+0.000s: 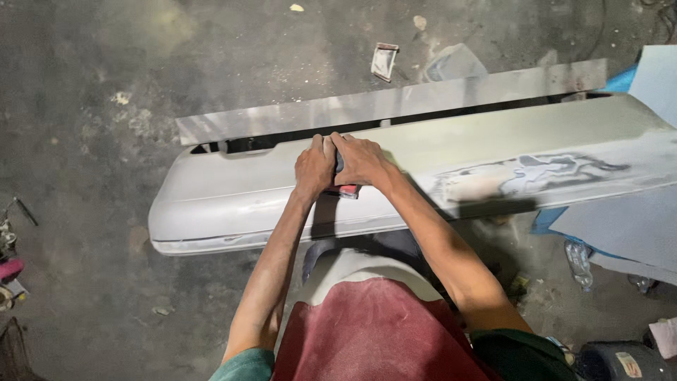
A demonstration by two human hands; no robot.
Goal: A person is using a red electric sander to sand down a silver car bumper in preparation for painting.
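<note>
Your left hand [314, 167] and your right hand [362, 161] sit side by side on the long grey car bumper [240, 194]; both press down on a small dark block with a red end [345, 189], fingers curled over it, so they are closed on it together. The block lies on the top of the bumper, near its middle; the bumper stretches from left to right across the floor [84, 106]. A patch of darker, rubbed paint [536, 173] shows on the bumper to the right; a flat grey strip [395, 102] lies just beyond its far edge; a clear bottle [578, 262] lies on the floor, near right.
</note>
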